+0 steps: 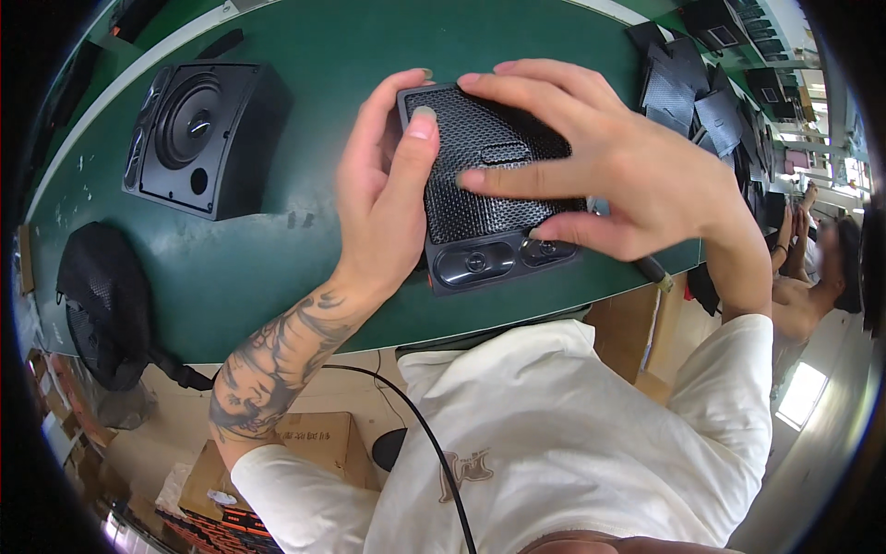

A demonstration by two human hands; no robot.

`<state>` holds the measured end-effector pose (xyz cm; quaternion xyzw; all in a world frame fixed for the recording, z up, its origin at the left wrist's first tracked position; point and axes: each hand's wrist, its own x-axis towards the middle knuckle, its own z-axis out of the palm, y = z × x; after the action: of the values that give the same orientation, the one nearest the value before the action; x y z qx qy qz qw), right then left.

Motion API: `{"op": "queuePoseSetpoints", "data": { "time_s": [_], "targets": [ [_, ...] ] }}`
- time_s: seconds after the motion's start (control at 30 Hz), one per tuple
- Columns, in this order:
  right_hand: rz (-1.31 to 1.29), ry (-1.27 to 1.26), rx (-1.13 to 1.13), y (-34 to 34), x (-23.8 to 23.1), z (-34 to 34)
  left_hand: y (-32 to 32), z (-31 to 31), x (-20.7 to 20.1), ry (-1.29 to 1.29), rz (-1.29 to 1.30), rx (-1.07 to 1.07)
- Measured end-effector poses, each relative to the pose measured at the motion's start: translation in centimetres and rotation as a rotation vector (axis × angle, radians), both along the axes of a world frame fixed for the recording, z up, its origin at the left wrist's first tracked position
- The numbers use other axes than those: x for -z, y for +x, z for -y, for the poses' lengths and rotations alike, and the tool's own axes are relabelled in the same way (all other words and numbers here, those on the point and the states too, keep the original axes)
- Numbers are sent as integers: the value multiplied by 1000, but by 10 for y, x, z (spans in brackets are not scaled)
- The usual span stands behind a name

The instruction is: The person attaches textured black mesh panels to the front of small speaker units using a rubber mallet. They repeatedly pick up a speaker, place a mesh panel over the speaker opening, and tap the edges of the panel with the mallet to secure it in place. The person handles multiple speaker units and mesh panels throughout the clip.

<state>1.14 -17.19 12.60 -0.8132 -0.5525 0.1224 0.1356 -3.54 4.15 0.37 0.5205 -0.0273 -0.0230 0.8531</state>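
Observation:
A black speaker [503,263] lies face up on the green table in front of me, its metal mesh grille [452,212] covering most of the front. Along the near edge of the speaker are two glossy oval parts. My left hand [383,185] is closed round the speaker's left side, with the thumb on the grille's edge. Over the grille, my right hand [609,166] is spread, fingertips resting on the mesh and thumb near the oval parts. The right side of the speaker is partly hidden beneath that hand.
Another speaker [203,134] without a grille stands at the left on the green table [351,37]. A black mesh bag [101,305] lies near the left edge. Loose grilles [688,88] are piled at the far right. Below the table sits a cardboard box [318,443]; people work at the right.

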Motion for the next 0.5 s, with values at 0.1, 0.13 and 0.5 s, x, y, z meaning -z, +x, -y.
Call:
{"op": "queuePoseSetpoints", "data": {
  "time_s": [0.1,0.13,0.5],
  "targets": [
    [61,38,-47,-19,-4,-12,-1,-1,-5,-14,8,-15],
    [60,61,-59,-27,2,-16,0,-1,-6,-8,-2,-20],
    [467,171,64,-68,53,-28,0,2,-7,-23,-78,-84]
  ]
}}
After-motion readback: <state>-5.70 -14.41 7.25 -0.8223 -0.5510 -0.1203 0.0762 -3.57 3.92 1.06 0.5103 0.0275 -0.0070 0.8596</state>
